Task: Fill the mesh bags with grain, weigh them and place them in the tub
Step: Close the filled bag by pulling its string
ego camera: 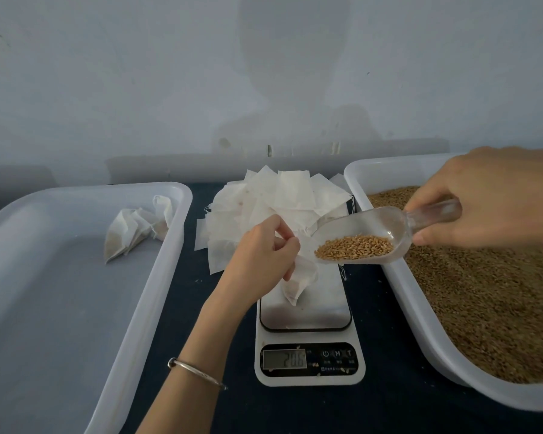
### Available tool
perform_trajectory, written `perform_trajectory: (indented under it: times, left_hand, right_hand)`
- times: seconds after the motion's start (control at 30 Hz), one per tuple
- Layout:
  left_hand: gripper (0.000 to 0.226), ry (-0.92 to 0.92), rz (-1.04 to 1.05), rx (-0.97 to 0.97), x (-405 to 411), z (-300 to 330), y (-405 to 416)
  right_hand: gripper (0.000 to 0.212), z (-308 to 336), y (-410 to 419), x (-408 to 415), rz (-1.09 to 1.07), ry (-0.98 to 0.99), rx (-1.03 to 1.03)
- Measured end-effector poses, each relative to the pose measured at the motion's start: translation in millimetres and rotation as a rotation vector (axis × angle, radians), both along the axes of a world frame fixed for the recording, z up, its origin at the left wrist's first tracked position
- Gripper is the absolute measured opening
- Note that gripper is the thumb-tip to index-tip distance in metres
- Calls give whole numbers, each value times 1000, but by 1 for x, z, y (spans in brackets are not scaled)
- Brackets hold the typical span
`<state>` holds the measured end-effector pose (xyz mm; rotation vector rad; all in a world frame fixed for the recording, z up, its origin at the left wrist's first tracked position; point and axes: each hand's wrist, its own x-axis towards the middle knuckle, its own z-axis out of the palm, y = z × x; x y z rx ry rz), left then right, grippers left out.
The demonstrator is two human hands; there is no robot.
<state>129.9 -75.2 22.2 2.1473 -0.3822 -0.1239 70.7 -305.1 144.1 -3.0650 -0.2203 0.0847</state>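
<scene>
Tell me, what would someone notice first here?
Probably the clear scoop of golden grain held in the right hand in the middle, above the scale. The left hand pinches a mesh bag whose bottom rests on the scale. On the right sits a big tub of grain.

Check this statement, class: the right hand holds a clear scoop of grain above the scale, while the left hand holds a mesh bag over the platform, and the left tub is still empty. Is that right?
Not quite. The left tub is not empty: the head view shows a few filled bags lying at its far end. The rest stands: the right hand holds the scoop of grain above the scale, and the left hand holds a mesh bag over the platform.
</scene>
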Motion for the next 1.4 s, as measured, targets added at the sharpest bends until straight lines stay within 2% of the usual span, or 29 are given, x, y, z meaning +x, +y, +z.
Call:
perform_trajectory:
  times: [0.2, 0.4, 0.43, 0.53, 0.63, 0.83, 1.1, 1.17, 1.23, 1.33, 1.4]
  left_hand:
    - [12, 12, -17, -14, -1, -1, -1]
    - [11, 16, -21, -34, -1, -3, -3]
    - [11, 17, -21, -36, -1, -3, -3]
    - [11, 21, -21, -44, -1, -4, -2]
    - [12, 19, -23, -56, 0, -4, -3]
    - [12, 19, -25, -51, 1, -5, -3]
    - [11, 29, -7, -75, 2, -8, -3]
    - [11, 37, 19, -102, 4, -8, -3]
    - [10, 35, 46, -130, 4, -9, -4]
    - [7, 36, 33, -167, 1, -12, -14]
    - [7, 31, -12, -172, -3, -13, -22]
  right_hand:
    - [20, 2, 1, -1, -19, -11, -39]
    - [42, 1, -4, 0, -12, -48, -21]
    - [40, 1, -5, 0, -8, -44, -19]
    - [17, 2, -5, 0, -10, -30, -32]
    - [12, 0, -3, -1, -16, -30, -56]
    - [14, 0, -3, 1, -20, -27, -59]
    - [32, -2, -4, -2, -39, 1, -17]
    - [32, -10, -10, -7, -55, 29, 76]
    - [35, -23, -17, -16, -88, 52, 278]
    - [56, -49, -26, -34, -198, 61, 675]
    - [72, -73, -31, -42, -294, -7, 889]
